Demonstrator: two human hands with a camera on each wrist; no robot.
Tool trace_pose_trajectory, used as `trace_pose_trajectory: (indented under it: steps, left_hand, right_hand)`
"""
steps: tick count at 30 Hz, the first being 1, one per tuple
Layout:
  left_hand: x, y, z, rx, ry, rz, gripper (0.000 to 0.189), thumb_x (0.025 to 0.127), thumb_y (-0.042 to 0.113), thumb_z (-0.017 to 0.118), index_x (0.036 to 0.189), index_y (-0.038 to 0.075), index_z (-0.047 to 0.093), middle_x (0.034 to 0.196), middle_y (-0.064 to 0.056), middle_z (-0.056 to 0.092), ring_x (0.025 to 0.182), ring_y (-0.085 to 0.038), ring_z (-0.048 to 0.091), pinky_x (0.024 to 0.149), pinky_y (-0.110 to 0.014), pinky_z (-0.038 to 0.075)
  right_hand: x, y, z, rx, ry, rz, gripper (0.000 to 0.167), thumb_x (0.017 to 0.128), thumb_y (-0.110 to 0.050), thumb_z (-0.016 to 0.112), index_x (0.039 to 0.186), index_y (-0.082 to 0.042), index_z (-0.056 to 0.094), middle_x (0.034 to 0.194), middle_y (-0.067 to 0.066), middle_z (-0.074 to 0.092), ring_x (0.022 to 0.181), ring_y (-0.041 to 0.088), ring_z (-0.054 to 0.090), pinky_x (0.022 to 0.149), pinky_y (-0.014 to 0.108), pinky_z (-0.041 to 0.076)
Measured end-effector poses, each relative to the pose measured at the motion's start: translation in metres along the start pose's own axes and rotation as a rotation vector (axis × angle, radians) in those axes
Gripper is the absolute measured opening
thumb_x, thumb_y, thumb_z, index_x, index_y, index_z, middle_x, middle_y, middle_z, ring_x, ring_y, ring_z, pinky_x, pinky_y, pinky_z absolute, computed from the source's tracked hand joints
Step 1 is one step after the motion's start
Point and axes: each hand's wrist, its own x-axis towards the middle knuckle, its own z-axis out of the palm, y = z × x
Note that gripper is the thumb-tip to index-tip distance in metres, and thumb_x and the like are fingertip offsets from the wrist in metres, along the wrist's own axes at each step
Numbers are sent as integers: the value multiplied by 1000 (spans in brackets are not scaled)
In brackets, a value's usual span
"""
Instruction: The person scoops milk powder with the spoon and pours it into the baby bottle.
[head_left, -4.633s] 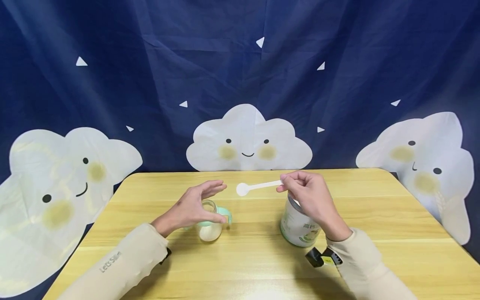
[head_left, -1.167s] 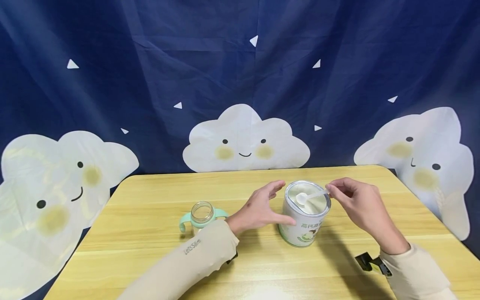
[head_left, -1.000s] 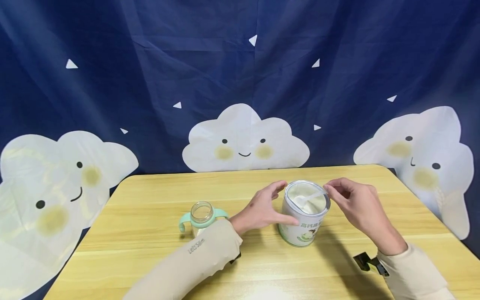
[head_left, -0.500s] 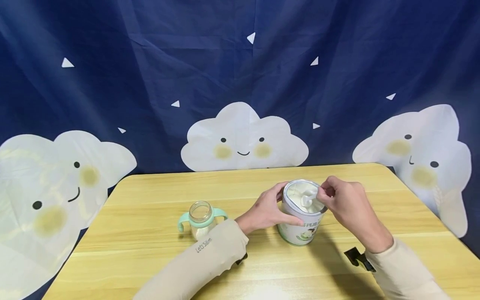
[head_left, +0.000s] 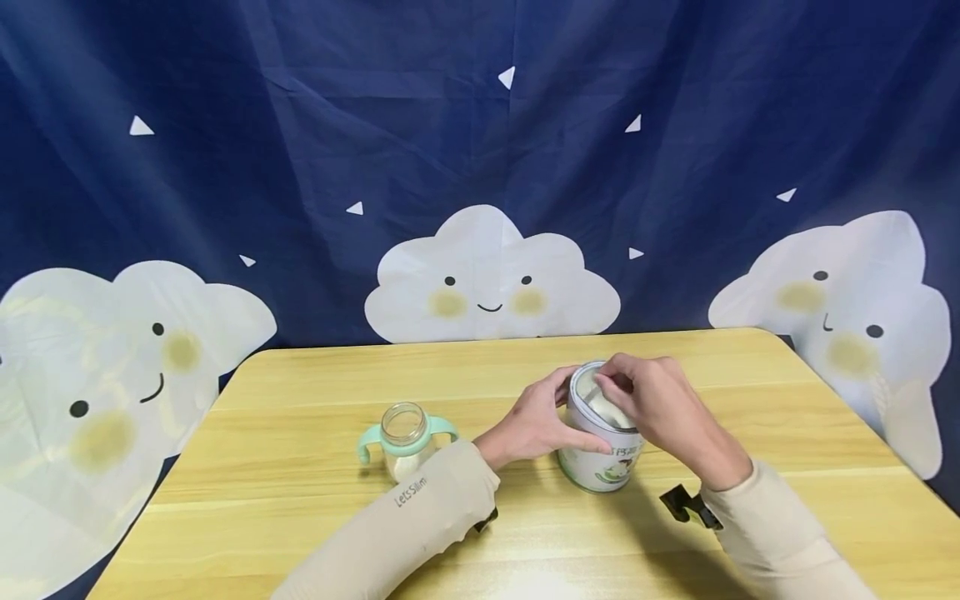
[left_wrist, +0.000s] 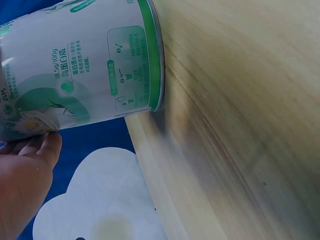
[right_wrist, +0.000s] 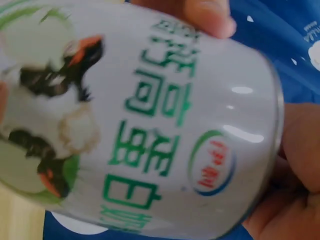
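Observation:
An open milk powder can stands on the table, white and green, with pale powder visible inside its rim. My left hand grips the can's left side, thumb across the front and fingers behind. In the left wrist view its fingers lie against the can wall. Over the can's mouth, my right hand has curled fingers reaching inside the rim, pinching the white scoop, which the hand mostly hides. The right wrist view is filled by the can's printed side, with the right hand at its rim.
Left of the can stands a clear baby bottle without a cap, with mint-green handles and white powder inside; my left sleeve passes in front of it. Behind the wooden table hangs a dark blue curtain with clouds.
From above the bottle, the right hand has brought the scoop over to the can, then down and leftward into it. My left hand has left the bottle and taken hold of the can.

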Motion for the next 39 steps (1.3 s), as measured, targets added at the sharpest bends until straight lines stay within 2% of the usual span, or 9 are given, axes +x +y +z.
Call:
trace_pose_trajectory:
  steps: [5,8,10,14,19,26,31,39]
  left_hand:
    - [0,-1,0,7,3,3,93,66,21,96,145,18,47,129,12,59,122,-4,54,103,-22,43]
    - [0,-1,1,10,1,10,94,66,21,96,146,17,46,130,11,59,122,-5,54,103,-23,43]
    - [-1,-2,1,7,0,12,94,66,21,96,146,16,46,132,8,59,123,-6,54,104,-23,43]
    - [-2,-3,2,-5,-5,13,95,66,20,96,147,16,46,133,6,59,125,-8,54,105,-25,42]
    - [-1,-3,2,-1,-1,10,95,65,19,96,146,16,47,133,6,59,125,-9,54,106,-26,42]
    - [0,-2,2,-9,1,-4,95,66,17,96,147,15,46,135,8,58,126,-7,53,106,-25,41]
    - [0,-2,1,-8,1,-1,96,66,18,96,147,14,46,136,9,57,127,-7,52,106,-24,41]
    - [1,-3,1,-17,-4,8,95,67,16,95,148,14,45,136,9,57,126,-7,52,106,-24,41]
  right_hand:
    - [-2,4,-8,34,-89,-61,9,90,-5,73,84,-10,72,72,-8,66,61,2,56,50,22,47]
    - [-5,8,-14,91,-122,-52,12,93,-5,70,83,-12,71,69,-11,60,59,0,49,49,22,43]
    - [-7,12,-18,132,-137,-10,12,94,-6,68,84,-12,71,68,-12,59,59,0,49,50,22,43]
    - [-11,18,-27,192,-162,122,12,98,-8,64,89,-8,72,70,-7,62,58,4,50,49,24,44]
    - [-13,28,-36,216,-141,256,15,100,-11,62,97,-1,74,73,-2,66,62,7,52,51,25,39]
    - [-23,48,-41,259,-119,438,27,101,-25,62,102,0,73,70,-4,62,59,9,43,46,29,34]
    - [-28,59,-45,309,-96,513,32,102,-28,60,101,3,70,64,-5,52,54,9,39,41,31,30]
    - [-32,67,-46,379,-69,562,36,102,-30,59,103,6,67,65,-7,55,53,8,39,42,32,28]
